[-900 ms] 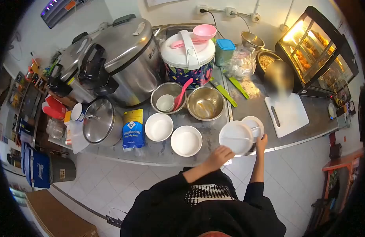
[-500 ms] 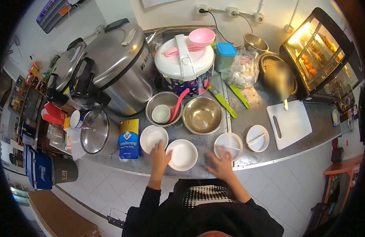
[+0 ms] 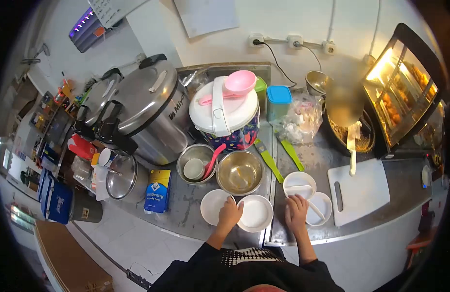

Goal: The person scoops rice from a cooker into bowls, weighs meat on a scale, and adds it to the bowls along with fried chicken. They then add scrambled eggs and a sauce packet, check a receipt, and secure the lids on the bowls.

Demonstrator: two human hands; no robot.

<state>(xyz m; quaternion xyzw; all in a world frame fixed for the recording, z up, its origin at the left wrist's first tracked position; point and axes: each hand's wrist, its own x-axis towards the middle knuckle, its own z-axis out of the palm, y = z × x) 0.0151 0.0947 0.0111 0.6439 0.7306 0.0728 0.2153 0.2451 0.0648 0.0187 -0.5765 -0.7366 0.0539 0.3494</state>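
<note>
My left hand (image 3: 228,214) is closed at the right rim of a white bowl (image 3: 212,207), its thumb by a second white bowl (image 3: 255,214). My right hand (image 3: 296,210) has its fingers slightly spread, with the fingertips at the lower rim of a divided white bowl (image 3: 300,180). Another divided white bowl (image 3: 324,203) is beside that hand, partly overlapped by the first divided one. Behind the white bowls are an empty-looking steel bowl (image 3: 234,168) and a steel bowl (image 3: 182,158) holding a small bowl (image 3: 193,169) and a pink spoon (image 3: 215,158).
A yellow-and-blue packet (image 3: 157,192), a lidded pot (image 3: 121,177) and large pressure cookers (image 3: 152,107) are at the left. Behind are green-handled tools (image 3: 269,163) and a patterned container (image 3: 234,136). A white cutting board (image 3: 359,190) and a lit display case (image 3: 400,87) are at the right.
The view has shifted. Both plain white bowls have moved right with my left hand. The divided bowls have come close together, and my right hand has moved to them.
</note>
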